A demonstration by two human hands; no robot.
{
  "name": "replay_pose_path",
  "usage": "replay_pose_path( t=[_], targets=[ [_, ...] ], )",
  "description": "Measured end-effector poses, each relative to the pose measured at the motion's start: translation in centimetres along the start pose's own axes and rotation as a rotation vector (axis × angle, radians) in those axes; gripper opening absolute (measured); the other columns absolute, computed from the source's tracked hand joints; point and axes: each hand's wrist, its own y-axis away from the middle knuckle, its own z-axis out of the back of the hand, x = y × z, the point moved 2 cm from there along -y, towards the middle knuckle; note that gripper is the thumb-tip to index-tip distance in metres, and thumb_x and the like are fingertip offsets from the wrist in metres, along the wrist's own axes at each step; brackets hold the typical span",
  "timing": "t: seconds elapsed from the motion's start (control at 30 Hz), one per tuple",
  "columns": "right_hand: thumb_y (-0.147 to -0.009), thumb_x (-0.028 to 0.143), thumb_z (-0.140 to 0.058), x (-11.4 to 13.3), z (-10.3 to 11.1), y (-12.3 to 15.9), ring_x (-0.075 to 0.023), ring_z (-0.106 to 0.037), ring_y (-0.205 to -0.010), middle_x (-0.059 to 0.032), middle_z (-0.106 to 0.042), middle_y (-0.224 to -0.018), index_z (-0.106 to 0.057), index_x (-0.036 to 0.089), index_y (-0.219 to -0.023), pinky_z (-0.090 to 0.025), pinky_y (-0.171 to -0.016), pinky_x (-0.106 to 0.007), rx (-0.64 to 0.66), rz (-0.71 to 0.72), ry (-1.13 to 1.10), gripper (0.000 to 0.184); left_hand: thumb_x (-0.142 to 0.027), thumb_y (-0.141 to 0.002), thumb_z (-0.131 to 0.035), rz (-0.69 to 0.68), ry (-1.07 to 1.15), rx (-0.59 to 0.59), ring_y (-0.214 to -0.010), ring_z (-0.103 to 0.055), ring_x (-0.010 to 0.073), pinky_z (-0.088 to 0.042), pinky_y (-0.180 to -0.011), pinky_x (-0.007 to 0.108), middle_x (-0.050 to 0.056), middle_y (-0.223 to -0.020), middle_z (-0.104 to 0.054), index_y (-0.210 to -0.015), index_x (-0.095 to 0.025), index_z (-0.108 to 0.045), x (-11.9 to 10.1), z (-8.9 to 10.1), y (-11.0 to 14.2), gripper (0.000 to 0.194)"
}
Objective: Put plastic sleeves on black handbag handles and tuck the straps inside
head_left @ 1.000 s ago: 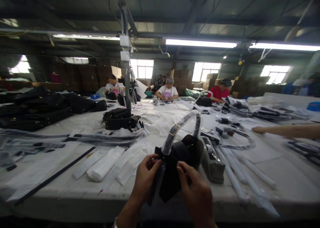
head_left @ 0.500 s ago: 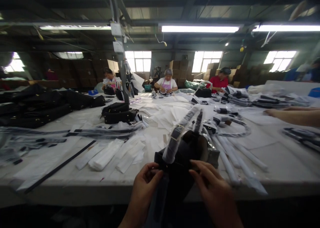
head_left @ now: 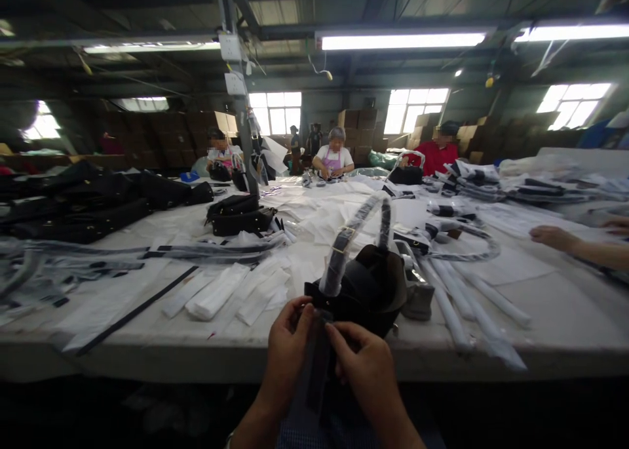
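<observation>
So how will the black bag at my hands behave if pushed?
The black bag may flex, since its open top gapes. Its handle seems fairly stiff, arching upright, and the shiny plastic wrap might feel slippery.

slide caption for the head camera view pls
Left hand and right hand meet at the near end of a black handbag with a plastic-wrapped handle.

Crowded white table [head_left: 230,357]

Black bags [head_left: 98,203] heap at ten o'clock, a smaller pile [head_left: 240,223] at eleven. Loose white sheets [head_left: 319,225] lie at twelve, wrapped stacks [head_left: 472,178] at two, a wrapped loop [head_left: 466,257] at three. At four, a tape dispenser [head_left: 417,303] sits beside white tubes [head_left: 447,305]. Folded white strips [head_left: 216,295] lie at eight near a dark strip [head_left: 137,310]; wrapped straps [head_left: 211,251] at nine.
</observation>
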Motion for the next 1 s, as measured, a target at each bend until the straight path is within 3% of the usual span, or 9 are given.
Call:
replay_pose_path(
  t=[0.1,0.2,0.37,0.53,0.63,0.77,0.83,0.9,1.0],
  targets=[
    [-0.079,0.057,-0.065,0.1,-0.2,0.2,-0.0120,-0.052,-0.036,0.0013,-0.058,-0.044,-0.076,0.015,-0.087,-0.040,-0.035,-0.018,-0.017,-0.023,-0.039,0.044,-0.053,-0.086,-0.060,0.108,0.054,0.019,-0.066,-0.061,0.0149,-0.050,-0.060,0.024,0.003,-0.079,-0.067,-0.103,-0.015,-0.065,1.2,0.7,1.2,0.042],
    [-0.075,0.059,-0.067,0.2,-0.5,0.6,-0.0127,-0.052,-0.037,-0.0004,-0.060,-0.047,-0.075,0.015,-0.082,-0.040,-0.035,-0.019,-0.042,-0.032,-0.045,0.046,-0.053,-0.084,-0.063,0.202,0.107,0.078,-0.061,-0.060,0.0145,-0.048,-0.056,0.023,0.003,-0.071,-0.065,-0.093,-0.014,-0.066,2.3,0.9,2.3,0.040],
    [-0.075,0.059,-0.069,0.5,-0.8,0.5,-0.0137,-0.053,-0.037,-0.0004,-0.059,-0.044,-0.076,0.016,-0.082,-0.041,-0.037,-0.020,-0.044,-0.033,-0.022,0.044,-0.049,-0.080,-0.070,0.179,0.124,0.065,-0.059,-0.058,0.0124,-0.046,-0.055,0.021,0.002,-0.071,-0.066,-0.086,-0.014,-0.067,2.6,0.6,2.2,0.035],
    [-0.072,0.059,-0.070,0.7,-1.1,0.1,-0.0129,-0.053,-0.038,-0.0008,-0.060,-0.046,-0.076,0.016,-0.079,-0.041,-0.038,-0.019,-0.048,-0.034,0.013,0.044,-0.044,-0.078,-0.073,0.050,0.020,-0.083,-0.077,-0.064,0.0181,-0.050,-0.067,0.023,0.005,-0.080,-0.070,-0.089,-0.015,-0.069,2.8,0.7,1.7,0.031],
    [-0.071,0.059,-0.071,0.6,-1.3,-0.1,-0.0125,-0.052,-0.040,-0.0017,-0.062,-0.051,-0.075,0.016,-0.074,-0.040,-0.038,-0.019,-0.078,-0.026,0.021,0.044,-0.041,-0.080,-0.071,-0.009,-0.057,-0.120,-0.079,-0.066,0.0192,-0.053,-0.069,0.024,0.004,-0.081,-0.071,-0.090,-0.017,-0.069,2.9,0.9,1.7,0.027],
    [-0.071,0.057,-0.072,-0.1,-1.4,-0.2,-0.0108,-0.049,-0.041,-0.0003,-0.060,-0.050,-0.073,0.015,-0.071,-0.037,-0.039,-0.019,-0.086,-0.055,-0.040,0.041,-0.028,-0.085,-0.067,-0.361,-0.296,-0.110,-0.077,-0.066,0.0174,-0.054,-0.072,0.024,0.004,-0.082,-0.070,-0.084,-0.020,-0.073,1.9,1.1,2.1,0.010],
    [-0.071,0.055,-0.074,-0.4,-1.4,-0.1,-0.0095,-0.047,-0.040,0.0011,-0.056,-0.047,-0.071,0.014,-0.067,-0.036,-0.040,-0.018,-0.065,-0.082,-0.097,0.041,-0.022,-0.086,-0.063,-0.537,-0.385,-0.075,-0.078,-0.067,0.0165,-0.054,-0.073,0.022,0.004,-0.084,-0.070,-0.090,-0.023,-0.076,1.3,1.1,2.5,0.013],
    [-0.072,0.054,-0.074,-0.6,-1.3,0.1,-0.0087,-0.045,-0.040,0.0022,-0.052,-0.044,-0.069,0.013,-0.064,-0.035,-0.042,-0.018,-0.027,-0.106,-0.161,0.042,-0.020,-0.087,-0.061,-0.612,-0.444,-0.037,-0.077,-0.068,0.0161,-0.054,-0.071,0.020,0.004,-0.085,-0.070,-0.097,-0.026,-0.077,0.9,1.2,2.7,0.019],
    [-0.077,0.058,-0.068,-0.6,-1.3,0.4,-0.0104,-0.050,-0.043,-0.0003,-0.057,-0.049,-0.070,0.013,-0.068,-0.039,-0.045,-0.020,0.052,-0.112,-0.283,0.046,-0.021,-0.088,-0.060,-0.595,-0.533,0.004,-0.073,-0.069,0.0166,-0.054,-0.068,0.020,0.006,-0.083,-0.071,-0.100,-0.028,-0.078,0.6,1.6,3.0,0.023]
  ],
)
